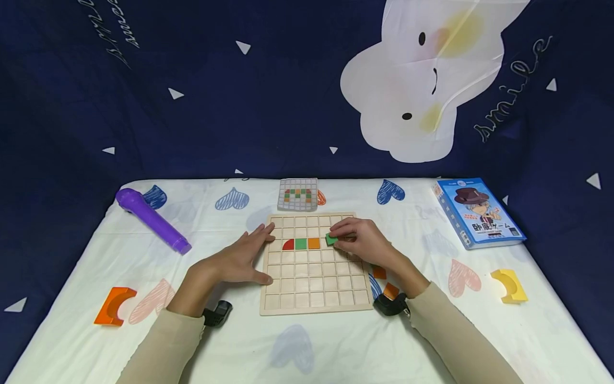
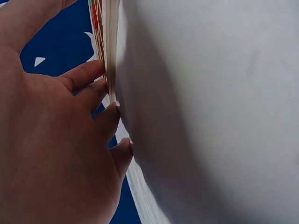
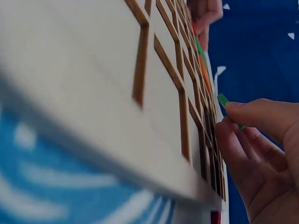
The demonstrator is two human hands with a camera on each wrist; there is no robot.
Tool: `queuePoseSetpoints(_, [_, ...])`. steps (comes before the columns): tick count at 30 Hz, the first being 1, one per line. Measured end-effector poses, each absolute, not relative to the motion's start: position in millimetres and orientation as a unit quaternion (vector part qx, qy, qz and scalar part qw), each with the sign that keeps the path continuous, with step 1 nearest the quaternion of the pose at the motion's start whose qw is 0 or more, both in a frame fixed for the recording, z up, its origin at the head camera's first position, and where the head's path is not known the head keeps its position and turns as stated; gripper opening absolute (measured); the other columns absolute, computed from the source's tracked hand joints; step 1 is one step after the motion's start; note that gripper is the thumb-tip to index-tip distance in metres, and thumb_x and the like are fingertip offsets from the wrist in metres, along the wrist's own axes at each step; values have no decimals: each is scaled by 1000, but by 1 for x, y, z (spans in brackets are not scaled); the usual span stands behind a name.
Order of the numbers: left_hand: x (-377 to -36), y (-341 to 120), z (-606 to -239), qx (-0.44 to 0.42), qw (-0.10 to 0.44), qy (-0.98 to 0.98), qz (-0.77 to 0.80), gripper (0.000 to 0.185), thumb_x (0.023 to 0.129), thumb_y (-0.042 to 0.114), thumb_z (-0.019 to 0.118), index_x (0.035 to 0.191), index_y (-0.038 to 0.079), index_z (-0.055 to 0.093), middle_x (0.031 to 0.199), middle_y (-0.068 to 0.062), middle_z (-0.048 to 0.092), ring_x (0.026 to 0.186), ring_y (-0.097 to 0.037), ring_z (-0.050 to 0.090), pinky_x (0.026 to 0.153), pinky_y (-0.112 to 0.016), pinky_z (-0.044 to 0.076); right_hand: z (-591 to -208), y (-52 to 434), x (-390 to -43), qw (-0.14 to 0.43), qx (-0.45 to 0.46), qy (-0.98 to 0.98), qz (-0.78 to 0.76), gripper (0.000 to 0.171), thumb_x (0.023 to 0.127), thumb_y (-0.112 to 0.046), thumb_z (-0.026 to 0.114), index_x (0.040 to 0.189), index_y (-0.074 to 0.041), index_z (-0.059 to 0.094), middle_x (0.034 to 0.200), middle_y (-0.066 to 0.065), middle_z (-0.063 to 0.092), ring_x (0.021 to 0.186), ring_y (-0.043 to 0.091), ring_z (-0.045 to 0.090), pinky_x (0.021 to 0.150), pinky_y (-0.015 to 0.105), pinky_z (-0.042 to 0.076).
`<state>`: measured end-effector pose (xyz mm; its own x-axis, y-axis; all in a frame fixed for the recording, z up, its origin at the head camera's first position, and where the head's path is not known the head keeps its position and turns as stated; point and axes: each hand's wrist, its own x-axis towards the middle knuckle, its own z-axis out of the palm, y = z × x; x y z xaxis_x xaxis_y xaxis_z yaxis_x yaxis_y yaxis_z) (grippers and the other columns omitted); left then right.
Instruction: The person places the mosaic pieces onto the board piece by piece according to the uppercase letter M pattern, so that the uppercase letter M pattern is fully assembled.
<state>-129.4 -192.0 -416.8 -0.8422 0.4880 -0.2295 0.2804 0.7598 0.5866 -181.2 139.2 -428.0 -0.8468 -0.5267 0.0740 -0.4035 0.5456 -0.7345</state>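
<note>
A wooden grid board (image 1: 312, 277) lies on the table before me. One row holds a red quarter-round tile (image 1: 288, 245), a green square (image 1: 300, 244) and an orange square (image 1: 314, 243). My right hand (image 1: 357, 240) pinches a green tile (image 1: 331, 239) tilted over the board, just right of the orange one; the right wrist view shows the green tile (image 3: 222, 100) at my fingertips (image 3: 243, 109). My left hand (image 1: 244, 256) lies flat with straight fingers against the board's left edge (image 2: 111, 56).
A small pattern card (image 1: 298, 194) lies behind the board. A purple cylinder (image 1: 152, 220) is at far left, an orange curved block (image 1: 114, 305) at near left, a yellow curved block (image 1: 509, 285) and a blue box (image 1: 476, 212) at right. Orange tiles (image 1: 385, 282) lie by my right wrist.
</note>
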Motion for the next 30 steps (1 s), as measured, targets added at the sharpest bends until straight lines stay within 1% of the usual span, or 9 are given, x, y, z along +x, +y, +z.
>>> queuePoseSetpoints(4, [-130, -192, -417, 209, 190, 919, 276, 119, 75, 35, 86, 163, 1, 13, 165, -16, 37, 162, -38, 9, 132, -60, 8, -429, 134, -180, 85, -278, 875, -388, 22, 88, -10, 77, 111, -10, 80, 119, 6, 75, 110, 21, 71, 85, 24, 62])
queuePoseSetpoints(9, [-130, -192, -418, 210, 192, 918, 278, 120, 75, 36, 86, 163, 2, 11, 163, -14, 40, 162, -38, 8, 132, -60, 8, -429, 130, -180, 95, -283, 875, -380, 22, 88, -11, 79, 109, -10, 80, 116, 6, 77, 106, 19, 72, 83, 21, 60])
queuePoseSetpoints(16, [-130, -192, -417, 209, 191, 918, 276, 120, 75, 37, 86, 163, 3, 13, 165, -15, 36, 162, -38, 9, 132, -60, 8, -427, 126, -182, 99, -281, 885, -359, 20, 88, -12, 79, 108, -11, 80, 112, 4, 78, 104, 18, 72, 87, 28, 62])
queuePoseSetpoints(21, [-131, -192, -417, 212, 190, 918, 276, 120, 75, 37, 86, 163, 3, 13, 164, -15, 37, 161, -39, 9, 132, -60, 9, -426, 123, -184, 107, -274, 891, -346, 19, 87, -12, 79, 106, -13, 80, 111, 1, 78, 104, 16, 71, 90, 30, 60])
queuePoseSetpoints(27, [-131, -192, -416, 209, 191, 919, 276, 117, 75, 35, 87, 162, 2, 16, 168, -19, 28, 161, -39, 9, 132, -60, 9, -426, 122, -186, 112, -270, 898, -329, 18, 87, -14, 80, 105, -15, 80, 109, 0, 78, 100, 14, 69, 88, 29, 58])
queuePoseSetpoints(30, [-131, -191, -417, 209, 191, 918, 277, 117, 75, 36, 86, 162, 2, 16, 168, -18, 30, 161, -39, 9, 132, -60, 9, -426, 121, -186, 107, -273, 901, -320, 17, 87, -14, 81, 103, -15, 80, 107, -1, 78, 96, 12, 67, 86, 27, 56])
